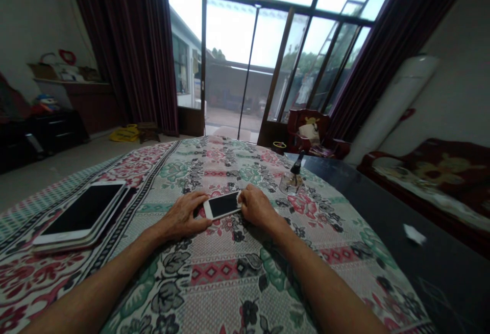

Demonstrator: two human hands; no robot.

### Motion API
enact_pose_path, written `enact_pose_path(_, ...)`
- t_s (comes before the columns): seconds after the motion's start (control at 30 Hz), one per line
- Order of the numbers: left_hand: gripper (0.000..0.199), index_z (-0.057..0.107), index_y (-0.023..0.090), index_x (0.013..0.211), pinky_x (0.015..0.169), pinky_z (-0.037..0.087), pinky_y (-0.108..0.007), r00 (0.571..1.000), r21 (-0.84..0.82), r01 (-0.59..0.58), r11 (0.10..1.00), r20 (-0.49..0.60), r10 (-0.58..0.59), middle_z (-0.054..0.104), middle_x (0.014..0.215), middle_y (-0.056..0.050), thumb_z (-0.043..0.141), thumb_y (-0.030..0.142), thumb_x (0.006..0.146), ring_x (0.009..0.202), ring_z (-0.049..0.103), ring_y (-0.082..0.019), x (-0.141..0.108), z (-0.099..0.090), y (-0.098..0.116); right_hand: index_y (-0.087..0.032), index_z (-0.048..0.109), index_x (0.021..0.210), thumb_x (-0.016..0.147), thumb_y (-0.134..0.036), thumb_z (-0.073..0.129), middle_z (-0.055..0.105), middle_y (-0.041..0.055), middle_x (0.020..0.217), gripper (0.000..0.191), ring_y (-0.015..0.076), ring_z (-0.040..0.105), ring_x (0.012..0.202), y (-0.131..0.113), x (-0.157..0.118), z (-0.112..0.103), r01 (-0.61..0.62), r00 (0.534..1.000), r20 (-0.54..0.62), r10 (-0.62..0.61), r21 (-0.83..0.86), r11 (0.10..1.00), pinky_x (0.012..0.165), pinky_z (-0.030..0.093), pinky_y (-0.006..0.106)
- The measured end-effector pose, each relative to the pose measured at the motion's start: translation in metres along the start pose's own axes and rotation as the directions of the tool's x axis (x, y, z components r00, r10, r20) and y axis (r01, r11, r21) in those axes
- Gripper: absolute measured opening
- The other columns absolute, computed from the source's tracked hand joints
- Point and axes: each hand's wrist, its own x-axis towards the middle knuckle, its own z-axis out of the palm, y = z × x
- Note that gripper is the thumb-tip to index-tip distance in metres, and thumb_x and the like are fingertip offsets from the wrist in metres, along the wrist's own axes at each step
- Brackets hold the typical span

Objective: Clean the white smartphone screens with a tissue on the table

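A white smartphone (224,205) with a dark screen lies face up on the patterned tablecloth, slightly slanted. My left hand (187,214) grips its left end, thumb along the near edge and fingers at the far edge. At the phone's right end, my right hand (255,204) is closed, knuckles up, over the screen's edge. A small whitish bit shows by its fingertips; what it holds is mostly hidden. Beyond the right hand stands a clear glass bottle (291,183) with a black top.
To the left lies a stack of white-framed tablets (86,211). The floral tablecloth (225,293) covers most of the round table; its dark bare surface (386,206) shows at right, with a crumpled white scrap (414,234). Wooden chairs and glass doors are beyond.
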Motion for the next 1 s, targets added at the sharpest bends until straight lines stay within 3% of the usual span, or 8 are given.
enact_pose_path(0.17, 0.056, 0.058, 0.018, 0.124, 0.106, 0.041, -0.04, 0.994, -0.082, 0.003, 0.997, 0.112, 0.006, 0.056, 0.133, -0.01, 0.06, 0.038, 0.071, 0.121, 0.052, -0.029, -0.003, -0.015, -0.014, -0.016, 0.071, 0.084, 0.075, -0.001, 0.053, 0.06, 0.0066, 0.089, 0.024, 0.0156, 0.055, 0.083, -0.006, -0.003, -0.008, 0.164, 0.983, 0.077, -0.168, 0.054, 0.985, 0.074, 0.041, 0.023)
enact_pose_path(0.3, 0.065, 0.054, 0.015, 0.13, 0.11, 0.035, -0.046, 0.989, -0.07, 0.076, 0.995, 0.129, -0.066, 0.049, 0.141, -0.014, 0.062, 0.041, 0.071, 0.129, 0.045, -0.033, -0.003, -0.014, -0.02, -0.016, 0.072, 0.086, 0.074, 0.001, 0.053, 0.062, 0.0057, 0.088, 0.029, 0.0148, 0.055, 0.08, -0.007, -0.001, -0.009, 0.251, 0.957, 0.123, -0.263, 0.108, 0.962, 0.074, 0.042, 0.024)
enact_pose_path(0.43, 0.066, 0.057, 0.018, 0.128, 0.109, 0.035, -0.049, 0.991, -0.081, 0.087, 0.993, 0.105, -0.079, 0.052, 0.14, -0.014, 0.064, 0.054, 0.073, 0.129, 0.046, -0.034, -0.001, -0.008, -0.019, -0.015, 0.072, 0.091, 0.081, 0.0, 0.051, 0.064, 0.0077, 0.093, 0.028, 0.0161, 0.057, 0.087, 0.003, 0.007, 0.004, 0.258, 0.965, -0.001, -0.261, 0.155, 0.954, 0.08, 0.043, 0.026)
enact_pose_path(0.6, 0.067, 0.058, 0.017, 0.128, 0.11, 0.034, -0.047, 0.99, -0.112, 0.094, 0.989, 0.111, -0.081, 0.052, 0.14, -0.014, 0.064, 0.057, 0.074, 0.129, 0.046, -0.032, -0.001, -0.009, -0.018, -0.015, 0.072, 0.091, 0.084, 0.001, 0.048, 0.066, 0.0082, 0.1, 0.029, 0.0167, 0.057, 0.095, 0.015, 0.021, 0.023, 0.312, 0.948, -0.127, -0.291, 0.197, 0.93, 0.087, 0.044, 0.029)
enact_pose_path(0.77, 0.063, 0.062, 0.016, 0.122, 0.107, 0.038, -0.046, 0.993, -0.083, 0.091, 0.992, 0.077, -0.084, 0.056, 0.135, -0.014, 0.065, 0.056, 0.073, 0.124, 0.05, -0.033, -0.002, -0.008, -0.016, -0.014, 0.073, 0.088, 0.082, 0.001, 0.05, 0.067, 0.0088, 0.095, 0.029, 0.0168, 0.059, 0.091, 0.018, 0.023, 0.027, 0.323, 0.943, -0.153, -0.295, 0.205, 0.924, 0.086, 0.045, 0.029)
enact_pose_path(1.0, 0.06, 0.062, 0.018, 0.12, 0.107, 0.038, -0.045, 0.998, -0.055, 0.055, 0.997, 0.032, -0.053, 0.057, 0.134, -0.013, 0.065, 0.054, 0.072, 0.124, 0.051, -0.031, -0.002, -0.005, -0.017, -0.016, 0.071, 0.088, 0.085, 0.0, 0.049, 0.065, 0.0069, 0.093, 0.027, 0.0161, 0.057, 0.09, 0.018, -0.007, 0.021, 0.392, 0.918, -0.14, -0.37, 0.206, 0.896, 0.083, 0.044, 0.028)
